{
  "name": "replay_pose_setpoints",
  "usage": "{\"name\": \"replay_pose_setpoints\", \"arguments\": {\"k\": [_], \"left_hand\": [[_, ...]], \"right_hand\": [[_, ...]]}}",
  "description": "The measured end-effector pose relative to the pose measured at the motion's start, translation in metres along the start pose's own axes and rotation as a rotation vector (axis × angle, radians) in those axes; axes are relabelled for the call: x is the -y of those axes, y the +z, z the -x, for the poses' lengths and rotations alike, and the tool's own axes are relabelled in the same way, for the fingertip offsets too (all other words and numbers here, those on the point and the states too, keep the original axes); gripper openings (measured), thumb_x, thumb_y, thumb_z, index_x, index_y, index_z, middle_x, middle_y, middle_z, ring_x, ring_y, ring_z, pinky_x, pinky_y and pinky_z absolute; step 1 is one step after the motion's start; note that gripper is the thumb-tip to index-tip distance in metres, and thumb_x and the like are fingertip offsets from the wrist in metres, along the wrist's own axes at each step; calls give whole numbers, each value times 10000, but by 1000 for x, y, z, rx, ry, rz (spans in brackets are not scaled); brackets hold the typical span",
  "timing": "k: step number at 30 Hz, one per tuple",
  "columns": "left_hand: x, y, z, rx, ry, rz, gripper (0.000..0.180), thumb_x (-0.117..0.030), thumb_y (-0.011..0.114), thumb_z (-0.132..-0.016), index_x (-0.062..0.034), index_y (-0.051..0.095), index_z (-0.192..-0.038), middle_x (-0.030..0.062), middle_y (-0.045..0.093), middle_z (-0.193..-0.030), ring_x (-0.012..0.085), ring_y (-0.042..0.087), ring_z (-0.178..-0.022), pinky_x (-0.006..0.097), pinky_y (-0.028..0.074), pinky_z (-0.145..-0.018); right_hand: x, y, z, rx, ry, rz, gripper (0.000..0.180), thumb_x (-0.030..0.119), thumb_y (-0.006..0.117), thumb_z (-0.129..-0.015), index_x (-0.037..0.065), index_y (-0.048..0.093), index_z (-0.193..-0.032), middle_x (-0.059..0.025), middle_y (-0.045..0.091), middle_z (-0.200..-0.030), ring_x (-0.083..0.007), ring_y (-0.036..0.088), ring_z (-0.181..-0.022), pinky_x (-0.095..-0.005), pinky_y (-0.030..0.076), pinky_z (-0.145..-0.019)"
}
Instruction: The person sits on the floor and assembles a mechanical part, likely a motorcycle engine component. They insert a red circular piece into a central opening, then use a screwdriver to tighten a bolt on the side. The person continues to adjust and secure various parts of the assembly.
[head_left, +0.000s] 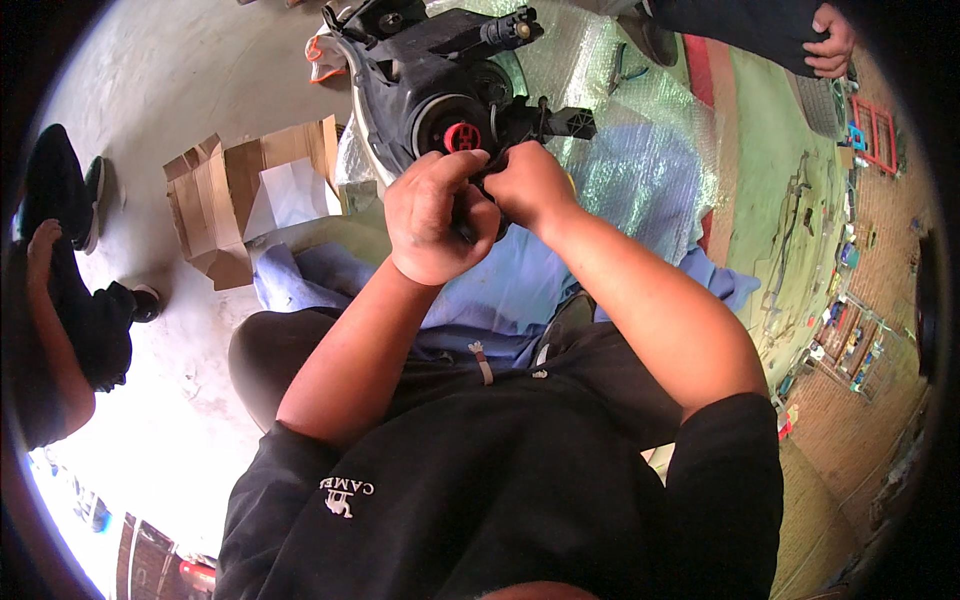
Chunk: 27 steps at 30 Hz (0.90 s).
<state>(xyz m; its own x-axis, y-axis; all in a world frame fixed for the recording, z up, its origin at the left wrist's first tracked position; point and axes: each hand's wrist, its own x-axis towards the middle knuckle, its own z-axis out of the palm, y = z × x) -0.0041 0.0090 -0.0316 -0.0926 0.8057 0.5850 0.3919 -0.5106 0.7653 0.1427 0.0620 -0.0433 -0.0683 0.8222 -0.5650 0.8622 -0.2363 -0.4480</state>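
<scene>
A black car headlight housing [400, 90] stands in front of me, its back side toward me. A red round part [461, 137] sits in its circular opening. Just below that opening is my left hand [440, 215], fingers curled, with something dark partly showing in its grasp. Close beside it, my right hand [530, 185] is closed against the near right part of the housing, next to a black projecting bracket [570, 122]. What either hand's fingertips hold is hidden.
Blue cloth [480, 270] and bubble wrap [650, 140] lie under and around the housing. An open cardboard box [215, 215] is at the left. Other people are at the far left and upper right, one hand [830, 42] showing. Tools [850, 340] lie along the right.
</scene>
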Motion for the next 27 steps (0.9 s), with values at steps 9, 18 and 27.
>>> {"name": "replay_pose_setpoints", "arguments": {"k": [9,18,27], "left_hand": [[-7,8,-5,-22,18,45,479,35,624,-613,-28,571,-1085,65,569,-697,248,558,-549,357,468,-512],[-6,6,-9,-18,102,55,494,73,594,-629,-6,558,-1115,68,515,-642,235,525,-507,336,422,-465],[-5,4,-11,-4,96,71,491,64,603,-632,-10,564,-1116,69,527,-656,243,540,-533,344,450,-503]], "right_hand": [[-4,-4,-3,218,342,-302,213,95,682,-700,-55,713,-848,-252,710,-870,-349,722,-861,-412,538,-679],[-10,0,-12,307,205,-175,236,113,666,-732,-76,710,-868,-273,703,-897,-342,723,-871,-436,536,-664],[-2,-15,-7,289,131,-67,236,163,648,-773,-61,704,-827,-188,705,-774,-286,691,-698,-412,519,-609]]}}
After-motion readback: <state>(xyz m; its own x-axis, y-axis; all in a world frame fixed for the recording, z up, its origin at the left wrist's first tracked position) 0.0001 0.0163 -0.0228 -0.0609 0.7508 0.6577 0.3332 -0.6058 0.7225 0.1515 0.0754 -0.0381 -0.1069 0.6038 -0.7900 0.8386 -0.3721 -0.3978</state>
